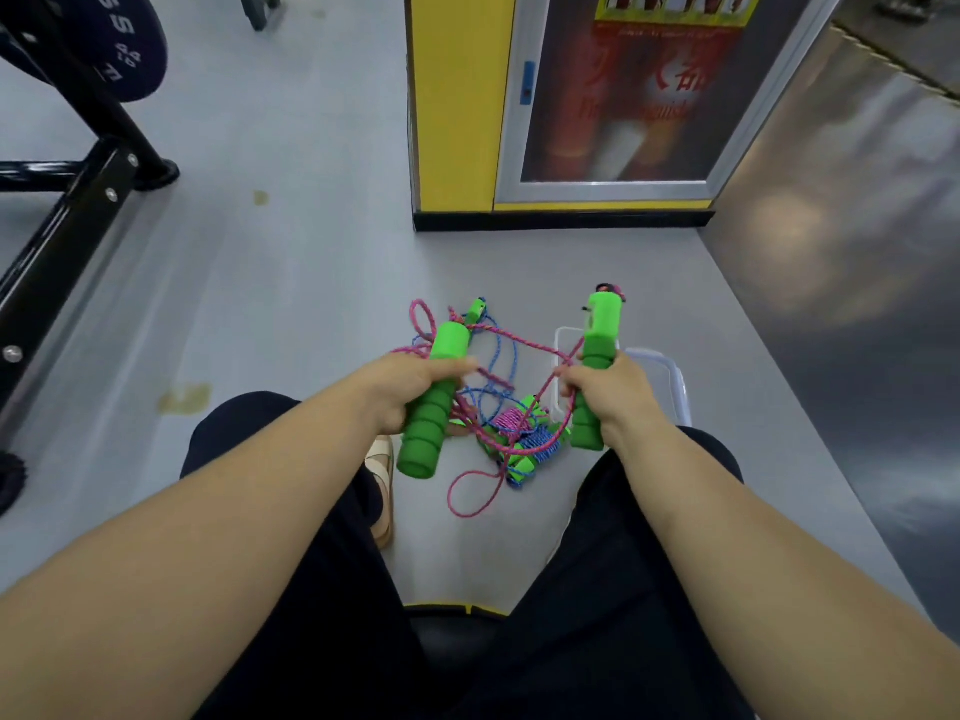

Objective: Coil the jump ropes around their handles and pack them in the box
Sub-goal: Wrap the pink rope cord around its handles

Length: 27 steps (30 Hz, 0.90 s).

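My left hand [415,389] grips a green foam jump rope handle [434,407] held upright. A second green handle [597,356] is gripped by my right hand [608,394]. A pink rope [519,345] runs slack between the two handles and loops down to the floor. Below, between my knees, lie coiled ropes on green handles [522,441], pink and blue. A loose blue rope [506,356] with another green handle end [475,310] lies on the floor beyond. A clear plastic box [670,376] sits on the floor, partly hidden behind my right hand.
A yellow cabinet with a glass door [613,106] stands ahead. Black gym equipment frame [78,200] is at the left. A dark mat [857,278] covers the floor at the right. My sandalled foot [382,485] rests beside the ropes.
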Tool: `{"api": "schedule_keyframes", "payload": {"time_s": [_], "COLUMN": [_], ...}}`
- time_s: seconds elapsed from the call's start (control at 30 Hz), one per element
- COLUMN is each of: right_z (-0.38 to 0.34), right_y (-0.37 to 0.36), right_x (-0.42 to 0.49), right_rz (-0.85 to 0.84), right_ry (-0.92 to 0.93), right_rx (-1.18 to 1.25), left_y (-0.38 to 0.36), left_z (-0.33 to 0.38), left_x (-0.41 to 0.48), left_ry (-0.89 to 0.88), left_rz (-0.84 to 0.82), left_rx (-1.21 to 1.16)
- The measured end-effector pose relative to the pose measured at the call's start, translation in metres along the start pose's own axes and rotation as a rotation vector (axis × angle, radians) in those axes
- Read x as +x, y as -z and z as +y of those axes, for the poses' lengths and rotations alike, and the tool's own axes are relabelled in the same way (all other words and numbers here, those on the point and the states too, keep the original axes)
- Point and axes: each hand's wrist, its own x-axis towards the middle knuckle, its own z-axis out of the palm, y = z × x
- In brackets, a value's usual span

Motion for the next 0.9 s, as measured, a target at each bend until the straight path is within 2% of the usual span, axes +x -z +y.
{"api": "schedule_keyframes", "payload": {"time_s": [0.07, 0.13, 0.2, 0.27, 0.33, 0.4, 0.47, 0.5, 0.67, 0.9], "right_z": [-0.004, -0.006, -0.007, -0.012, -0.018, -0.027, -0.032, -0.033, -0.040, -0.030], "right_y": [0.001, 0.006, 0.010, 0.013, 0.012, 0.005, -0.007, -0.014, -0.036, -0.029], "right_x": [0.010, 0.020, 0.024, 0.022, 0.013, -0.001, -0.016, -0.023, -0.047, -0.054], "right_rz": [0.090, 0.123, 0.070, 0.009, -0.030, -0.082, -0.179, -0.232, -0.404, -0.526], "right_ry": [-0.009, -0.037, -0.086, -0.126, -0.170, -0.225, -0.262, -0.263, -0.086, -0.086], "right_rx": [0.082, 0.152, 0.160, 0.087, 0.128, 0.241, 0.387, 0.446, 0.423, 0.271], "left_y": [-0.002, 0.000, 0.006, 0.009, 0.008, 0.005, -0.003, -0.009, -0.035, -0.036], "left_z": [-0.004, -0.004, -0.004, -0.003, 0.003, 0.011, 0.018, 0.020, 0.016, 0.002], "left_x": [-0.001, 0.000, -0.001, -0.004, -0.007, -0.007, -0.008, -0.010, -0.014, -0.016], "left_ry": [0.049, 0.068, 0.104, 0.145, 0.073, -0.065, -0.107, -0.126, -0.307, -0.351], "left_rz": [-0.047, 0.013, 0.085, 0.073, 0.075, 0.120, 0.070, 0.038, 0.011, 0.025], "left_rx": [0.074, 0.227, 0.439, 0.543, 0.463, 0.196, -0.128, -0.214, -0.126, -0.191]}}
